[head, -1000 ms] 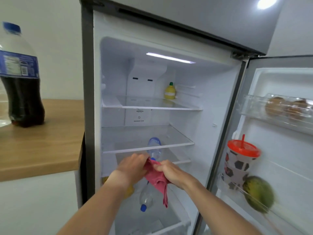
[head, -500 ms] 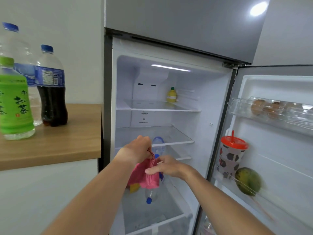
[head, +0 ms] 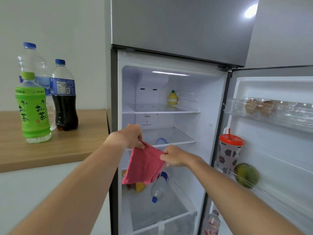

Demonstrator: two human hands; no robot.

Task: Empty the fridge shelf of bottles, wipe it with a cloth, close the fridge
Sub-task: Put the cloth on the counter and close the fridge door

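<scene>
Spread wider now, 1 pink cloth (head: 144, 164) pinched by 2 hands: left (head: 129, 136), right (head: 172, 156).

Home kitchen: fridge (head: 169, 39), wooden counter (head: 50, 150).

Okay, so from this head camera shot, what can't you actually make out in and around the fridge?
- Head view: the pink cloth, held by the left hand and right hand, hides the yellow item and part of the lying bottle.
- The clear bottle on the counter is half hidden by the green tea bottle.
- The green fruit is blurred.
- The door bottle is cut off by the bottom edge.
</scene>
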